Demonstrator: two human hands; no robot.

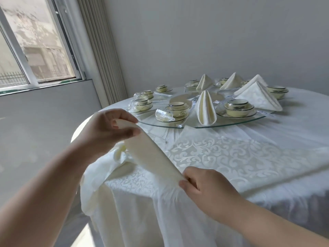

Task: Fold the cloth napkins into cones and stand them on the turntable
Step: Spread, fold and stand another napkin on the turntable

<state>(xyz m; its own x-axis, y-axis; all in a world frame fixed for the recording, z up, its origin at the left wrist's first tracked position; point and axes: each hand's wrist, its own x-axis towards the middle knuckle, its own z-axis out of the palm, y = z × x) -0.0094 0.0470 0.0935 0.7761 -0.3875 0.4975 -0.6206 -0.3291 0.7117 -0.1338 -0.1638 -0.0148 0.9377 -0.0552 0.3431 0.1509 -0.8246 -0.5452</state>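
At the near edge of the round surface [267, 157], the person has a cream napkin [153, 154] stretched between both hands. The left hand [108, 129] has its grip clamped on the raised far end, and the right hand [204, 186] pinches the near end low by the surface edge. Five folded napkins already stand on the glass turntable [222, 123] among the bowl sets [238, 108]. Tip, I reckon: keep the strip taut, edges lined up, then roll tight from one corner so the cone stands.
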